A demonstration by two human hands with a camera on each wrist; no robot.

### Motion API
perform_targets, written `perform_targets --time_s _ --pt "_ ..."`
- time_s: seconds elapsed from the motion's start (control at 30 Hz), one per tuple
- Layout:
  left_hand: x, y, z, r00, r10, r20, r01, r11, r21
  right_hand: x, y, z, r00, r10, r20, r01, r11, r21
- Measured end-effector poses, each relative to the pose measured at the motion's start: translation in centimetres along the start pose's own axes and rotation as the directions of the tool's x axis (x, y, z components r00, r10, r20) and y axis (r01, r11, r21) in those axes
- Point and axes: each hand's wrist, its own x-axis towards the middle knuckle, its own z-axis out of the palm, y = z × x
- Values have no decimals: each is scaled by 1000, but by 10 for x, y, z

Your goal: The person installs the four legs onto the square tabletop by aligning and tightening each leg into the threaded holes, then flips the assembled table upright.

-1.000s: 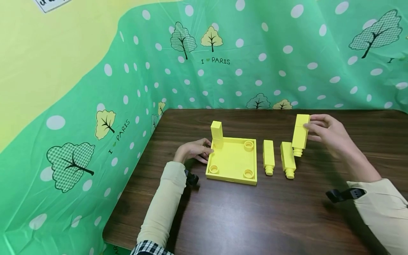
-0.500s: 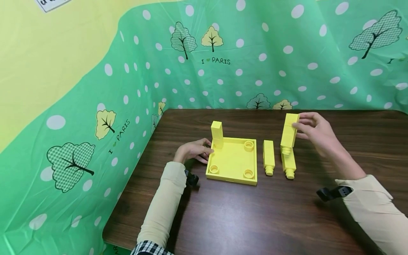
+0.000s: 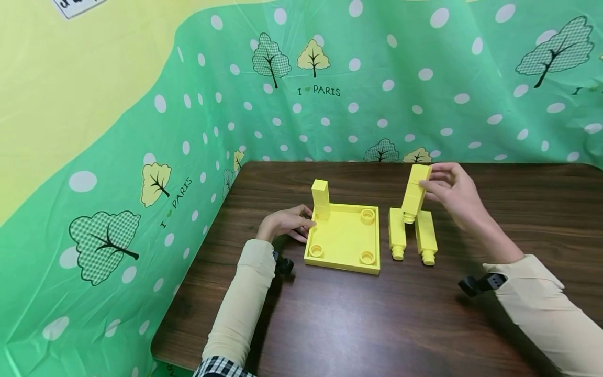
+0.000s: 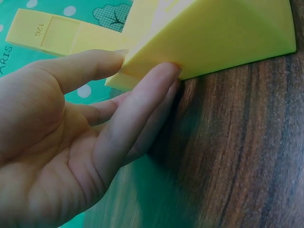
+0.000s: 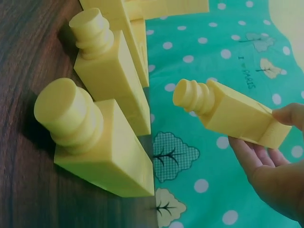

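A square yellow tray-like base (image 3: 347, 234) lies on the table, with round threaded sockets in three corners. A yellow leg (image 3: 321, 197) stands upright in its far left corner. My left hand (image 3: 286, 222) holds the base's left edge, its thumb (image 4: 95, 69) near the rim and its fingers against the outer side. In the air, my right hand (image 3: 453, 189) grips a yellow square leg (image 3: 415, 189) near its upper end, threaded end pointing down. Behind that end, two similar legs, one nearer the base (image 3: 397, 230) and one farther right (image 3: 426, 236), lie with threads toward me.
The dark wooden table (image 3: 339, 319) reaches back to a green dotted cloth (image 3: 424, 120) printed with trees. Another stretch of that cloth covers the left side. Black wrist cameras sit on both sleeves.
My right hand has carried the held leg leftward, from the right of the lying legs to above the gap between them. My left hand and the base have stayed put.
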Motion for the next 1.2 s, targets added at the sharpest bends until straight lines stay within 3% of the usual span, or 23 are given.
perform_targets --time_s 0.2,0.7,1.2 --pt "-1 2 0 1000 -2 -1 2 1000 5 4 2 14 1000 -29 -10 29 999 13" --pt "-1 2 0 1000 -4 -6 4 1000 5 6 8 41 996 -84 8 84 988 -132" --pt "0 1 1 1000 -17 -8 17 1000 -10 11 16 60 989 -149 24 151 979 -138"
